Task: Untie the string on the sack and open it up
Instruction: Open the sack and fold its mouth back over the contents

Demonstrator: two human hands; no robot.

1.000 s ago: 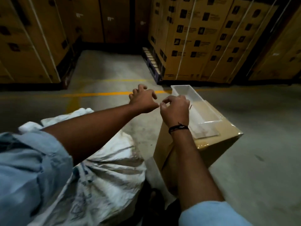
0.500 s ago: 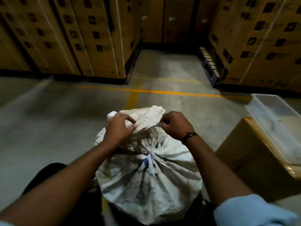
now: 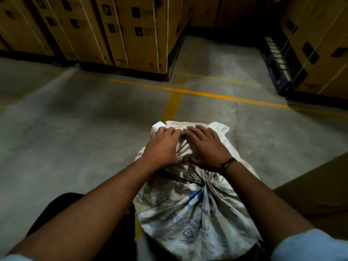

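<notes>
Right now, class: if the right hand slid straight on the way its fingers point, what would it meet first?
Probably the loose top flap of the sack, just beyond the right hand; past that, only bare floor.

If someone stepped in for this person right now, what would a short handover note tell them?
Left hand: closed on the bunched top of the sack, fingers curled into the cloth.
Right hand: lying flatter on the same bunched top, thumb down at the gathered neck.
The sack stands on the concrete floor between the person's arms, a cardboard box to its right.
Done: both hands are on the top.
Left: the neck looks gathered shut; no string is visible, so find it, undo it, spread the mouth open.
</notes>
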